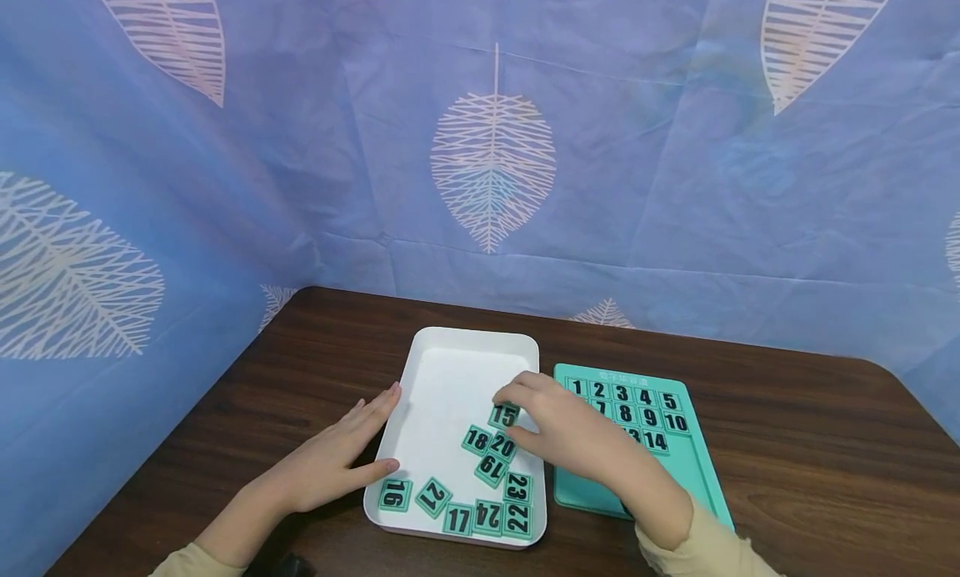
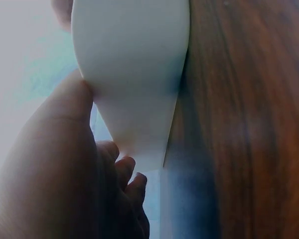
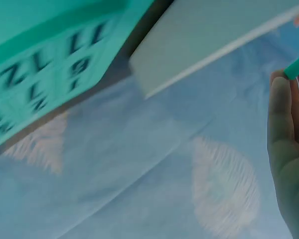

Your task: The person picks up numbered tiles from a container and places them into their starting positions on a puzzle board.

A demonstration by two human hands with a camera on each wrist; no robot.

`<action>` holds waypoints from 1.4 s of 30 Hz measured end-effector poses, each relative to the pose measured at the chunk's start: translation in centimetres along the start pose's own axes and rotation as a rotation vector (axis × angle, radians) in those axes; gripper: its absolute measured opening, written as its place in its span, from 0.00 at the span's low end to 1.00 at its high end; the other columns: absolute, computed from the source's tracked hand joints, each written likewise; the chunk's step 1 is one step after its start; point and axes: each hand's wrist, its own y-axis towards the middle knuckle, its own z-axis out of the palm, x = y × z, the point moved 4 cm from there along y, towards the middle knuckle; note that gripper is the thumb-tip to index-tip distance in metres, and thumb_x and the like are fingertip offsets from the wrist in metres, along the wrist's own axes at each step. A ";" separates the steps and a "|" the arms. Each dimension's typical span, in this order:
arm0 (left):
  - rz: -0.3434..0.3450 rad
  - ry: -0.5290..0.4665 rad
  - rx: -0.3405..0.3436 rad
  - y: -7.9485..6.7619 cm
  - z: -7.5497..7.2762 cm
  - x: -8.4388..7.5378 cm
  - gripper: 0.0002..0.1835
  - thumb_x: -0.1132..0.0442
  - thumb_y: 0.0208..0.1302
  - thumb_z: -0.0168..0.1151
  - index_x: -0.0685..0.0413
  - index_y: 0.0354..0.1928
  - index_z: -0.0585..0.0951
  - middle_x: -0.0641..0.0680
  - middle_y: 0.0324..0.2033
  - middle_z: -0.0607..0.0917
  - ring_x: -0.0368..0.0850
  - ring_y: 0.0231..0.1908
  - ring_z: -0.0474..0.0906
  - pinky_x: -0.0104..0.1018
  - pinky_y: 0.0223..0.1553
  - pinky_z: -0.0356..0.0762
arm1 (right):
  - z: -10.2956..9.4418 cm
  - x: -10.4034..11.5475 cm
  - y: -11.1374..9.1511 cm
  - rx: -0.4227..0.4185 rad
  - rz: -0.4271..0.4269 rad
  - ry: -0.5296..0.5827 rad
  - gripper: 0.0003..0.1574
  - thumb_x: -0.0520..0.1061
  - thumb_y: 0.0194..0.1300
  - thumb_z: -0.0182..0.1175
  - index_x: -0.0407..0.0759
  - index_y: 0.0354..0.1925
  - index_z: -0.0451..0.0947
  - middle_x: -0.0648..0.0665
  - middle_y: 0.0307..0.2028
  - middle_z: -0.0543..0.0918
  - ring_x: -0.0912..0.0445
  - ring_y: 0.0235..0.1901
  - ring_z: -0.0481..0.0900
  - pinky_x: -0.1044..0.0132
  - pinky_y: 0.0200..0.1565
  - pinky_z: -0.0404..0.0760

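Observation:
My right hand point(image 1: 562, 423) reaches over the right side of a white tray point(image 1: 450, 377) and pinches the green number tile marked 15 point(image 1: 504, 415). In the right wrist view the tile point(image 3: 297, 65) shows edge-on at the fingertips. Close below it lie tiles 18 point(image 1: 476, 439), 20 point(image 1: 502, 447) and 19 point(image 1: 491, 469). My left hand point(image 1: 330, 456), fingers extended, touches the tray's left edge; the left wrist view shows its thumb and fingertips along the outer wall point(image 2: 134, 59).
Several more tiles, such as 16 point(image 1: 394, 494) and 17 point(image 1: 457, 519), lie along the tray's near end. To the right sits a green number board point(image 1: 693, 485) with tiles in its upper rows, partly behind my right forearm. A patterned blue cloth point(image 1: 360, 143) hangs behind the wooden table point(image 1: 810, 444).

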 end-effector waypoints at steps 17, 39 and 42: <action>0.103 0.114 -0.071 -0.3 0.1 -0.5 0.45 0.39 0.66 0.54 0.47 0.76 0.46 0.46 0.75 0.46 0.42 0.72 0.42 0.43 0.71 0.40 | -3.5 -4.7 -7.0 -0.096 0.172 -0.105 0.22 0.39 0.57 0.67 0.44 0.52 0.79 0.49 0.48 0.78 0.51 0.49 0.77 0.56 0.43 0.80; 0.251 0.145 -0.097 -1.3 0.0 -1.2 0.51 0.38 0.60 0.61 0.52 0.76 0.46 0.52 0.75 0.47 0.47 0.72 0.44 0.30 0.69 0.33 | -3.2 -12.9 -12.9 -0.025 0.336 -0.143 0.20 0.30 0.52 0.67 0.37 0.46 0.80 0.40 0.45 0.80 0.42 0.46 0.78 0.52 0.38 0.80; 0.243 0.132 -0.089 -1.4 0.0 -1.1 0.51 0.38 0.60 0.60 0.52 0.76 0.46 0.52 0.75 0.47 0.47 0.72 0.43 0.30 0.69 0.33 | -3.0 -13.4 -13.1 0.012 0.343 -0.130 0.20 0.29 0.51 0.67 0.36 0.45 0.80 0.40 0.44 0.80 0.43 0.44 0.79 0.55 0.36 0.80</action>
